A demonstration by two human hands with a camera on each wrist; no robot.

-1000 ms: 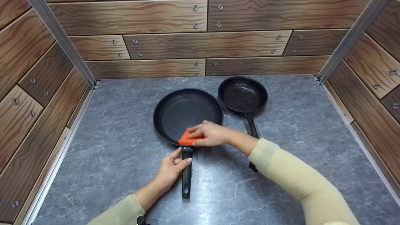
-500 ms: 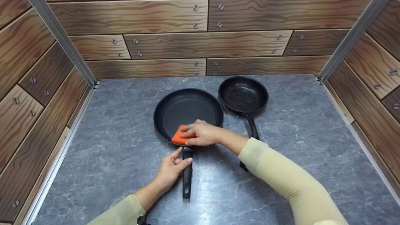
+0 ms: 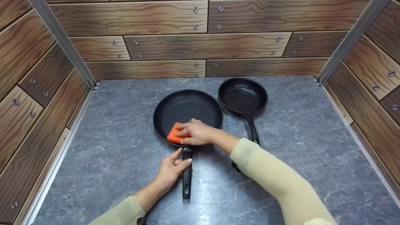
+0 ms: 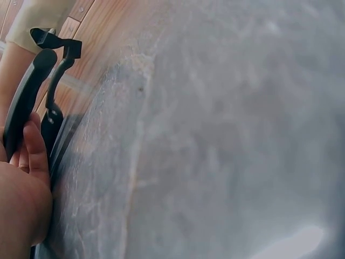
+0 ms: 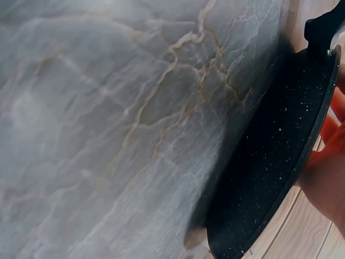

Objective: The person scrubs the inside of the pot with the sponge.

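Observation:
A large black frying pan [image 3: 190, 107] lies on the grey marbled table, its handle [image 3: 186, 178] pointing toward me. My left hand [image 3: 170, 168] grips that handle close to the pan, thumb on top; in the left wrist view the fingers [image 4: 35, 148] curl beside the handle [image 4: 27, 97]. Inside the pan, at the near-left part of its rim, my right hand [image 3: 197, 132] holds an orange sponge [image 3: 175, 133] against the surface. From the right wrist view, the speckled outer side of the pan [image 5: 275, 151] covers most of the right hand [image 5: 326, 178].
A smaller black frying pan [image 3: 243, 95] stands just right of the large one, its handle [image 3: 252, 128] partly behind my right forearm. Wood-patterned walls [image 3: 206, 45] enclose the table [image 3: 118, 125] at the back and both sides.
My right hand has slid the sponge leftward along the near inside of the large pan. The left hand and both pans stay in place.

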